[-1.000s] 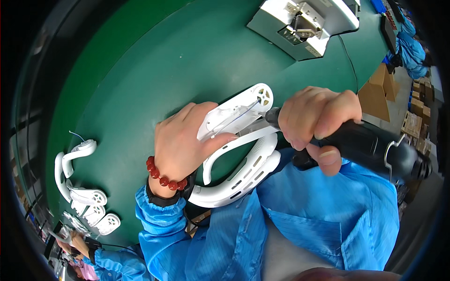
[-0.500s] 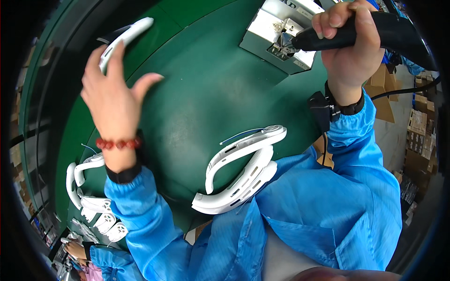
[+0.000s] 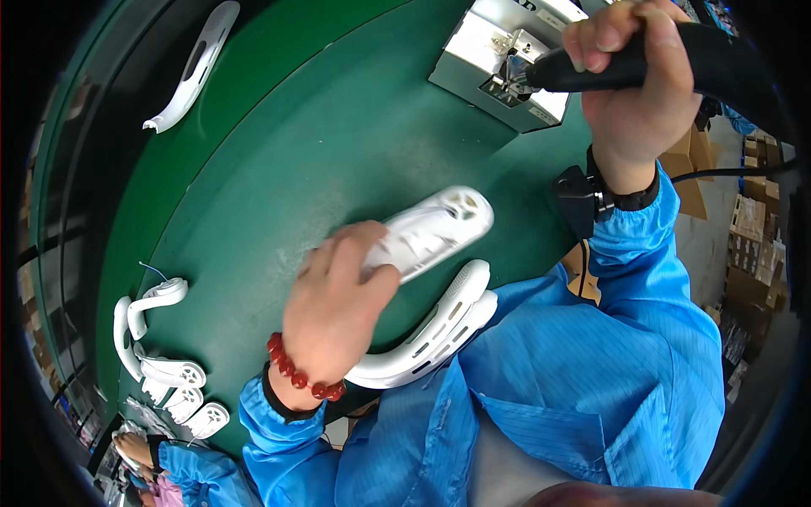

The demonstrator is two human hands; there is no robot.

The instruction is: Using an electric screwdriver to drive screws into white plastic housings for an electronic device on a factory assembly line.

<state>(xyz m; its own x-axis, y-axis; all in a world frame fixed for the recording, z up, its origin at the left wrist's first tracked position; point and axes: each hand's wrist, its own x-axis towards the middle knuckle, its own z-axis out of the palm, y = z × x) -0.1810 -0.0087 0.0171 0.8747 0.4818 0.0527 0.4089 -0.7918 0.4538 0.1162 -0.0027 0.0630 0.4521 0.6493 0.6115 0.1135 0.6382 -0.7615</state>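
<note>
My left hand [image 3: 338,291] is closed around one end of a white curved plastic shell [image 3: 460,215]. The shell is slightly blurred and lifted or tilted over the green table, its hollow inside with a round grille end facing up. In my right hand [image 3: 638,93] is a black electric screwdriver [image 3: 726,72], held with its tip down at the opening of a box-shaped screw feeder [image 3: 473,80]. Two more white curved shells [image 3: 439,329] lie nested at the table's near edge, against my blue jacket, partly covered by my left hand.
A single white curved shell [image 3: 198,72] lies on the green strip at the far left. Several white curved parts [image 3: 173,372] sit in a group at the left edge. A co-worker's hand [image 3: 135,448] shows at lower left. Cardboard boxes [image 3: 752,224] stand at right beyond a black cable [image 3: 726,171].
My left hand has come from the far left to the table's middle and taken hold of a white shell there. The far-left shell has shifted away. My right hand has barely moved.
</note>
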